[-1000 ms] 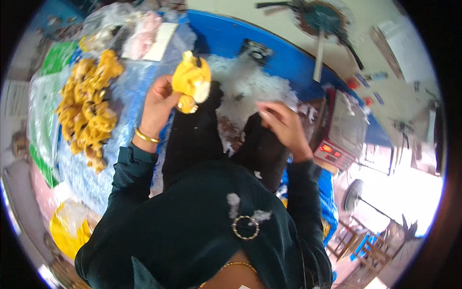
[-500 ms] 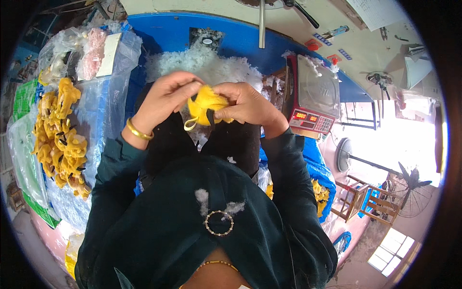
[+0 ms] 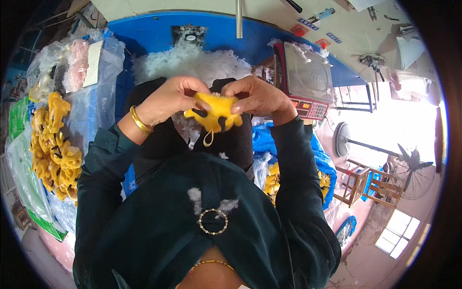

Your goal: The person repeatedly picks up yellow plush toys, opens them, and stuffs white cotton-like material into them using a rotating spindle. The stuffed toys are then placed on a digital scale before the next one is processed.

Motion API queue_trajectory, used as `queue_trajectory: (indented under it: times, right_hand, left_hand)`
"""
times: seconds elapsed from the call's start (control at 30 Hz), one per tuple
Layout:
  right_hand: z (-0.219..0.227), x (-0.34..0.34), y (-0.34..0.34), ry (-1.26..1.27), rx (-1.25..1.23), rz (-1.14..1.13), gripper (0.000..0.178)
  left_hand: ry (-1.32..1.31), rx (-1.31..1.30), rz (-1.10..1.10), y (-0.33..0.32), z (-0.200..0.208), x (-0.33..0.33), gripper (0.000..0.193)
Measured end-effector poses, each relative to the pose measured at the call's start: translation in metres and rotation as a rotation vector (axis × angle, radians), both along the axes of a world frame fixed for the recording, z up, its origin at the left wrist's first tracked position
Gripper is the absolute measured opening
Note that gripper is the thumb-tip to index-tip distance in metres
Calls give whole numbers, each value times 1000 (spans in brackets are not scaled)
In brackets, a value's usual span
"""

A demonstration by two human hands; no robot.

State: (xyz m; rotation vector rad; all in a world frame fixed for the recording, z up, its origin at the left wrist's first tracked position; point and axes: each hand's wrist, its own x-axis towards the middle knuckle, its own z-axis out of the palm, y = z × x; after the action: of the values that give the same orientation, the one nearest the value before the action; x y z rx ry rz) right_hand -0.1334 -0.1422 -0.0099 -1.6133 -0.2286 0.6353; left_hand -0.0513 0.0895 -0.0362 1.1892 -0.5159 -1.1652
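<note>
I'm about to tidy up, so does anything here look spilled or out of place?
Yes: besides the white fluff heap by the blue surface, tufts cling to the person's dark top and bits lie on the scale, where stray fibre looks untidy. The visible part of the held yellow plush piece shows no obvious damage.

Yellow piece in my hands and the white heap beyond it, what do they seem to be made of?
The yellow piece looks like matte plush or fleece: its surface shows no shine and its outline is soft. The white heap is probably loose fibre stuffing with a fluffy finish, given its wispy clumps.
</note>
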Motion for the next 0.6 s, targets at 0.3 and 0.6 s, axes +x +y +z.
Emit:
queue_trajectory:
  times: [0.3,0.6]
  right_hand:
    - [-7,1,-10,-789,-787,-270,16]
    - [12,32,-38,-1111,-1082,-689,15]
  left_hand:
    - [-361,143,-30,-28,4,21,19]
    - [-1533,63,462,-80,39,45,20]
